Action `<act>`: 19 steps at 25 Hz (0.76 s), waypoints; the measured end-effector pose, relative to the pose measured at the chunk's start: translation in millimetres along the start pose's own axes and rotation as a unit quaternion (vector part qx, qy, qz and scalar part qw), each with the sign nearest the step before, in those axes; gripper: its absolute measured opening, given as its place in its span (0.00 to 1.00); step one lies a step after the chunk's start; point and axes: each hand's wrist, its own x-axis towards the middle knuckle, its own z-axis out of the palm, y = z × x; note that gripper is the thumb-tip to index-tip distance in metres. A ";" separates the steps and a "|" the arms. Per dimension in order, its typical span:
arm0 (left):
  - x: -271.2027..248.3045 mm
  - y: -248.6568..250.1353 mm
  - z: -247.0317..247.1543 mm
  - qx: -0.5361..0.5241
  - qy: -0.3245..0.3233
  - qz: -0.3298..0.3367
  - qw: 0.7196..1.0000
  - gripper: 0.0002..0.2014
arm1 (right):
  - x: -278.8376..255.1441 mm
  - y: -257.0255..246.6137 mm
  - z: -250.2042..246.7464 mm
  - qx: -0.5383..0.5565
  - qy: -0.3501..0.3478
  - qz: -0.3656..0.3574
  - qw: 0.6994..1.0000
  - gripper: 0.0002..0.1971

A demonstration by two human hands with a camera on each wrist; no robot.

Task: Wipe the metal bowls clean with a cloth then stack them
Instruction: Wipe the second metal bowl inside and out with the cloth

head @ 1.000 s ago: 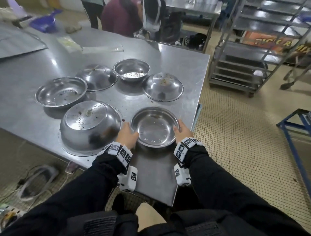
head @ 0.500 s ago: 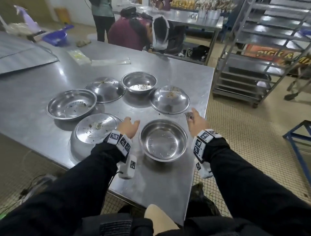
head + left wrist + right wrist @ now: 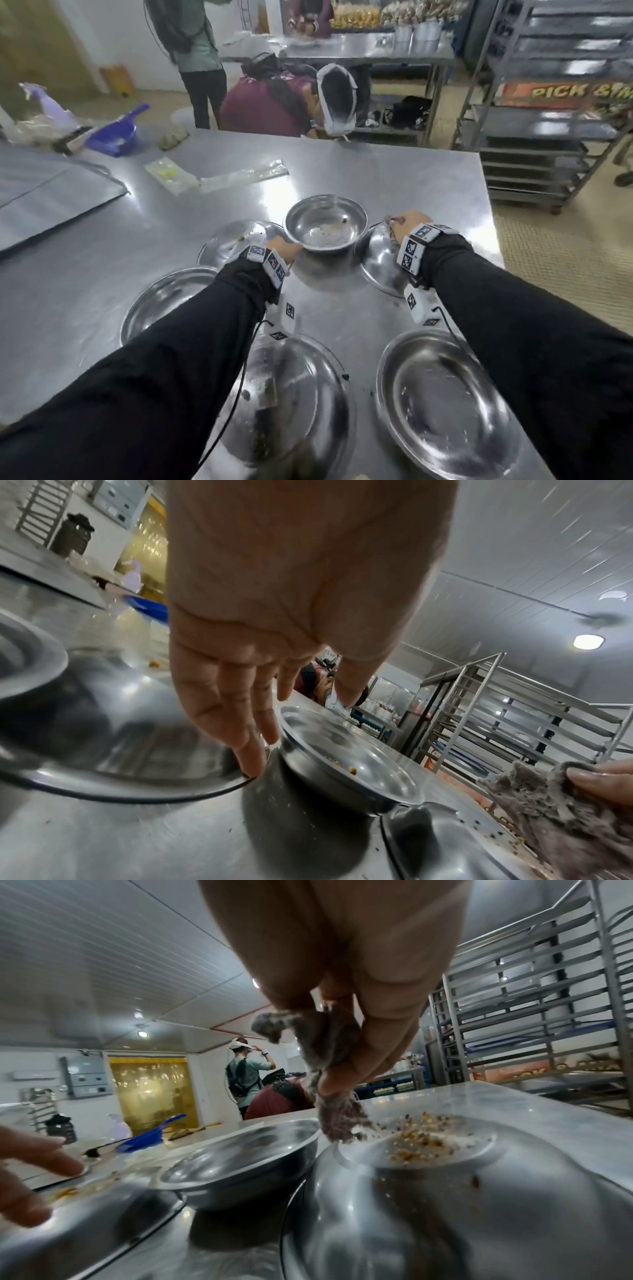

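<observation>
Head view is taken from above, angled forward and down over the steel surface (image 3: 394, 178), with both sleeves seen reaching away from the camera. Left wrist view is set low and very close, looking along the left hand (image 3: 291, 593) toward the upright bowl (image 3: 346, 758). Right wrist view is equally low and close, facing along the right hand (image 3: 349, 969). That upright bowl (image 3: 246, 1158) is shared by all three views (image 3: 325, 222).

Cool, even light comes from ceiling lamps (image 3: 587, 641). White glare streaks the steel table (image 3: 394, 181), and soft shadows sit under the bowls (image 3: 325, 222). Wide-angle bending warps all edges. Both wrist views are blurred up close, and the shelving rack (image 3: 548, 113) is smeared.
</observation>
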 end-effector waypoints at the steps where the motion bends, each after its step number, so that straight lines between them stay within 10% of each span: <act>1: 14.1 -1.8 -1.9 -0.013 -0.016 -0.015 1.000 0.23 | 15.1 -5.1 5.8 0.001 -0.010 0.001 1.000 0.15; 13: 107.0 -16.1 16.0 -0.239 -0.103 -0.084 0.962 0.06 | 108.3 -38.4 67.1 -0.060 -0.045 0.036 0.997 0.13; 19: 85.2 3.3 -2.5 -0.320 -0.086 -0.026 0.943 0.21 | 98.8 -54.4 59.1 0.117 0.024 0.102 0.988 0.05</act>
